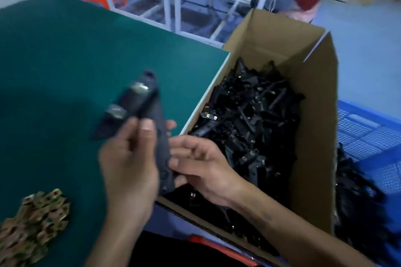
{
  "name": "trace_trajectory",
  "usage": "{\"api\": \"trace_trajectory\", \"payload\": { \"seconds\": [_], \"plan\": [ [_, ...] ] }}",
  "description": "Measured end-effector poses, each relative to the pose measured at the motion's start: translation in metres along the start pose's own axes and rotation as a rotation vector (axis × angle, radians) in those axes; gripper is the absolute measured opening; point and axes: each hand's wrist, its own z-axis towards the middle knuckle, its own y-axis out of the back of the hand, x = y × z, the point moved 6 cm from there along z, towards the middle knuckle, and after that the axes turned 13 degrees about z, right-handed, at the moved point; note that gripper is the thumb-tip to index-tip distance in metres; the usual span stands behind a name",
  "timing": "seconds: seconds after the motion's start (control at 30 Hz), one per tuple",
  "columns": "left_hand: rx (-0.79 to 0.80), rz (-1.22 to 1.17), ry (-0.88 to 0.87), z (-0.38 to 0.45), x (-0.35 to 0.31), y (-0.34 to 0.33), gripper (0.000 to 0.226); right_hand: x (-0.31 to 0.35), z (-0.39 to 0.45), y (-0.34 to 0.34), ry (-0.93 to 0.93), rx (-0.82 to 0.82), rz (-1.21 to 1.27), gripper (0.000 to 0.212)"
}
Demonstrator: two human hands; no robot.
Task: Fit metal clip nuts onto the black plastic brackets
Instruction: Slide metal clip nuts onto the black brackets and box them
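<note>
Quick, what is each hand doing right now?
Left hand: grips a black bracket that carries two metal clip nuts.
Right hand: fingers curled, touching the bracket's lower end; whether it really grips is unclear.
</note>
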Motion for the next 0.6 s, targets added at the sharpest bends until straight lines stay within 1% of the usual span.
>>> {"api": "trace_trajectory", "payload": {
  "seconds": [0.07,0.1,0.13,0.2,0.3,0.33,0.37,0.4,0.47,0.53,0.6],
  "plan": [
    [0.219,0.029,0.041,-0.021,0.008,-0.05,0.022,0.007,-0.022,0.036,0.066,-0.155,0.031,0.026],
    [0.295,0.103,0.047,-0.027,0.025,-0.069,0.023,0.01,-0.03,0.056,0.103,-0.255,0.043,0.023],
    [0.393,0.203,0.038,-0.033,0.036,-0.087,0.029,0.011,-0.039,0.076,0.128,-0.363,0.044,0.021],
    [0.59,0.397,0.097,-0.05,0.071,-0.122,0.044,0.004,-0.052,0.117,0.124,-0.579,0.027,0.023],
    [0.931,0.624,0.312,-0.083,0.13,-0.161,0.051,-0.021,-0.065,0.169,0.047,-0.853,-0.008,0.025],
    [1.028,0.662,0.38,-0.092,0.144,-0.167,0.051,-0.032,-0.069,0.183,0.007,-0.93,-0.027,0.024],
    [1.096,0.676,0.446,-0.099,0.155,-0.17,0.046,-0.042,-0.072,0.194,-0.041,-0.994,-0.04,0.024],
    [1.118,0.67,0.487,-0.101,0.163,-0.172,0.038,-0.052,-0.074,0.203,-0.089,-1.046,-0.051,0.027],
    [1.115,0.693,0.482,-0.102,0.172,-0.174,0.03,-0.065,-0.079,0.216,-0.172,-1.105,-0.104,0.038],
    [1.165,0.749,0.433,-0.105,0.176,-0.175,0.035,-0.067,-0.083,0.219,-0.24,-1.093,-0.185,0.04],
    [1.212,0.773,0.397,-0.11,0.175,-0.17,0.049,-0.063,-0.09,0.216,-0.304,-1.051,-0.273,0.029]
  ]
}}
